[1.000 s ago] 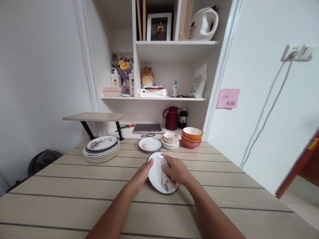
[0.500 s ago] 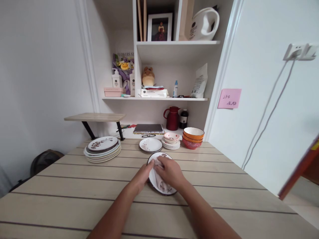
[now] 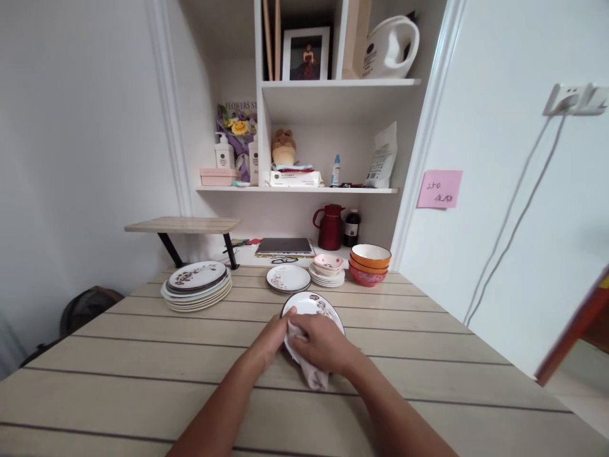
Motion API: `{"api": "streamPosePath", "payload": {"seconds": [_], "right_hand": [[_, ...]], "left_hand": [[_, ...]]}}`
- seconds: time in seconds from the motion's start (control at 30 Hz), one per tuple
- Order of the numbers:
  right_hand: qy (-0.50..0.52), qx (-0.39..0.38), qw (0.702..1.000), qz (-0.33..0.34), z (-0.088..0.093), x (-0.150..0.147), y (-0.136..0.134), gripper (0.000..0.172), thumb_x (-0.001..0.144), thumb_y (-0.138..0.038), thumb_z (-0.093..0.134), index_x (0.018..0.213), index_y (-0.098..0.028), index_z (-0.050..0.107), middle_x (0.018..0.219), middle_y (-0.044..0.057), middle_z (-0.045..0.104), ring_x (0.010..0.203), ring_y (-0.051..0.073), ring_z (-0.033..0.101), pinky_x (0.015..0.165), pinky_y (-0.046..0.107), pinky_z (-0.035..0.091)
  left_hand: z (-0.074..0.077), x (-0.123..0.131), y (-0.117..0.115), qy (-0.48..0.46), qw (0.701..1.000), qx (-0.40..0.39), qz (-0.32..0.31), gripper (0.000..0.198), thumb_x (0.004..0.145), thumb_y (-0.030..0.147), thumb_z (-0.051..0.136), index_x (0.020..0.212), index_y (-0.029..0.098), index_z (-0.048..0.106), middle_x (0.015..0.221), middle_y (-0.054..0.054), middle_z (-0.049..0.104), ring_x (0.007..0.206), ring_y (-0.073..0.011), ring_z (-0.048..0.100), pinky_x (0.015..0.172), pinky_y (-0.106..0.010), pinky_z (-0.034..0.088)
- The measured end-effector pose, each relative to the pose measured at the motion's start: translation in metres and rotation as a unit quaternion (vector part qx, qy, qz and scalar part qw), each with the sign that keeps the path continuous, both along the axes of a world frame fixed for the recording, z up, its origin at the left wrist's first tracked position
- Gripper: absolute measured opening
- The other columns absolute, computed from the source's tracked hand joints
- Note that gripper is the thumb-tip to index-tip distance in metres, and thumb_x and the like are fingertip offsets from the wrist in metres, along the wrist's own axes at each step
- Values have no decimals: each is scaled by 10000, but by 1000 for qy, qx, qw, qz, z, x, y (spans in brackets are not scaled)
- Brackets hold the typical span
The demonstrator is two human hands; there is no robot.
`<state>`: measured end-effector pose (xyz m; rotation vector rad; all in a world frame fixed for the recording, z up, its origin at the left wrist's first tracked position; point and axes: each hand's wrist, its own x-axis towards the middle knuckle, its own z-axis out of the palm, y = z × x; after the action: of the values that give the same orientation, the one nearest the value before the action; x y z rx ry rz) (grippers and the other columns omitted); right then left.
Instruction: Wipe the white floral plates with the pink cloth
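A white plate with a dark rim and brown flower print is held just over the tabletop in front of me, its far side tilted up slightly. My left hand grips its left edge, thumb on top of the rim. Bunched under the fingers of my right hand is a pale pink cloth, pressed on the plate's face. The cloth's loose end hangs past the near rim. My right hand and the cloth cover the plate's lower half.
Behind the plate stand a short plate stack, small saucers with a pink bowl on top, and stacked orange and red bowls. A taller plate stack is at left, near a small raised shelf. A red jug stands farther back.
My right hand has slid the cloth toward me and down the plate. More of the plate's upper face now shows, and the cloth's end hangs over the near rim. My left hand stays put.
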<state>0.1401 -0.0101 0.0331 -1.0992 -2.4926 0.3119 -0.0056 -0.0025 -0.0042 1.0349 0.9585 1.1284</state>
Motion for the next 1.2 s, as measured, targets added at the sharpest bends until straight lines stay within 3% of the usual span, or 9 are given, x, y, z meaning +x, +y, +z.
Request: {"api": "streamPosePath", "payload": {"seconds": [0.2,0.33,0.47,0.63,0.73,0.83,1.0,1.1,1.2], "right_hand": [[54,30,995,-80,-4,-2,13,102,849,-280,506,889,-218,577,914,33,661,834,163,554,663,258,292],[29,-4,988,-150,-2,13,22,161,854,-298,504,964,-215,587,962,57,667,842,174,573,636,262,288],[-26,-38,985,-169,0,28,25,198,837,-311,508,981,-211,600,886,68,675,773,190,580,590,274,267],[-84,-68,993,-57,0,34,16,72,732,-282,602,739,-214,579,723,14,618,626,149,494,550,271,230],[-57,-57,997,-6,0,25,10,81,739,-289,603,740,-213,574,711,-2,601,626,137,470,560,263,236],[4,-25,1000,-7,-3,11,10,91,785,-296,577,808,-208,580,792,9,634,706,146,504,603,257,267],[52,18,995,-86,-6,-1,19,112,847,-298,523,893,-212,577,896,37,662,816,164,548,647,260,284],[44,10,986,-159,-5,9,28,161,865,-315,501,960,-213,582,977,59,669,846,179,569,630,268,275],[9,-18,983,-183,-4,26,34,233,852,-326,507,1042,-216,583,974,74,678,835,196,579,610,274,267]], "left_hand": [[-2,0,2,4,1000,-6,6,579,793,607,583,1108,128,669,901,-98,742,853,-239,658,785,-313,450],[-4,-1,1,21,1000,-21,3,599,756,624,619,1089,129,673,905,-106,742,822,-240,659,741,-303,442],[-3,-2,-1,28,999,-18,3,607,757,627,617,1087,121,675,912,-108,743,846,-239,656,751,-296,437],[-1,-3,-2,26,1000,-15,-6,567,775,602,615,1079,127,680,920,-107,745,849,-239,660,767,-305,448],[-1,-2,-2,8,1000,-9,-11,588,758,604,632,1085,117,677,924,-116,742,861,-250,661,782,-321,456],[-1,-1,-1,0,1000,-7,3,605,748,604,641,1101,114,669,918,-114,741,877,-252,659,774,-317,459],[-1,1,0,20,1000,-14,17,597,752,630,616,1065,126,686,880,-101,742,831,-236,660,750,-302,455],[-1,1,0,37,999,-20,14,613,736,649,621,1044,124,691,871,-105,741,799,-229,655,726,-296,447],[-1,0,-2,43,999,-22,15,619,739,653,615,1050,123,687,861,-102,742,791,-225,651,728,-295,443]]}}
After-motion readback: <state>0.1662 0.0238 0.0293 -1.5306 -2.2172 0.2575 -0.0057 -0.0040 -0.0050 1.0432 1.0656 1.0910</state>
